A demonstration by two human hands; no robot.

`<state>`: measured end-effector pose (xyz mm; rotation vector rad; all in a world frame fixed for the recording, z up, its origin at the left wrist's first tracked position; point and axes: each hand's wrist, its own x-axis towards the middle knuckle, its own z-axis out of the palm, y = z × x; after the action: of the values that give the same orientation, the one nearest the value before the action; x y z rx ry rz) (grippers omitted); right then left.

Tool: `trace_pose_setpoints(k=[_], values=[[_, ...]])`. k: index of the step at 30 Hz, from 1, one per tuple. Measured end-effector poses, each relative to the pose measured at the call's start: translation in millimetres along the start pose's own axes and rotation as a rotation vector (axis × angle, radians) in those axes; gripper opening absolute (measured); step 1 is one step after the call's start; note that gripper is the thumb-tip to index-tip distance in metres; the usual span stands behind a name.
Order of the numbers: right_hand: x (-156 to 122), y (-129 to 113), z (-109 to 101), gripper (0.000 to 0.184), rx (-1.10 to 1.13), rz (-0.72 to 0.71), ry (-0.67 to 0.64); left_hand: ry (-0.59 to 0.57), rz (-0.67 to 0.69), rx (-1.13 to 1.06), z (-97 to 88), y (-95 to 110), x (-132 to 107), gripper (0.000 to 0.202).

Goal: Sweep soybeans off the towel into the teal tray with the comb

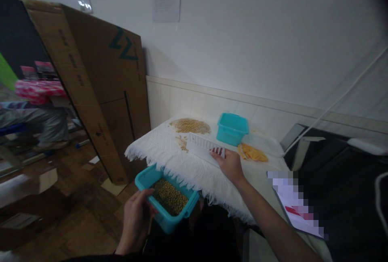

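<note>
My left hand (138, 217) grips the near rim of a turquoise plastic bin (169, 221), thumb over the edge. The bin holds a layer of yellowish soybeans (170, 197) and sits just under the fringed edge of a white tablecloth (154, 141). In my right hand (232, 167) is a white plastic piece with a row of slots (201, 147); its exact kind is unclear. Held at its right end, it slants over the cloth. Left of it lies a small scatter of soybeans (183, 143), and farther back a larger soybean pile (190, 125).
A second turquoise bin (232, 131) stands at the table's back, beside a yellow cloth (253, 153) and a clear lid (266, 143). A tall cardboard box (106, 76) rises at the left. A partly blurred sheet (295, 203) lies at the right. Behind the box, a person's leg (36, 122) shows.
</note>
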<state>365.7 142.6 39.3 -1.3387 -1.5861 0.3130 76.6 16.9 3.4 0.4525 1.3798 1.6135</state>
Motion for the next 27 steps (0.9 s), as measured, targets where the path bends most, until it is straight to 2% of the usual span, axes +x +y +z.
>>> trace_pose_setpoints(k=[14,27], values=[[8.6,-7.5,11.2,0.029,0.043,0.003,-0.037,0.003,0.02,0.023,-2.3,-1.0,3.1,0.029],[-10.5,-11.1,4.3,0.033,0.108,0.051,-0.017,-0.001,0.008,0.008,-5.5,-2.0,6.9,0.028]])
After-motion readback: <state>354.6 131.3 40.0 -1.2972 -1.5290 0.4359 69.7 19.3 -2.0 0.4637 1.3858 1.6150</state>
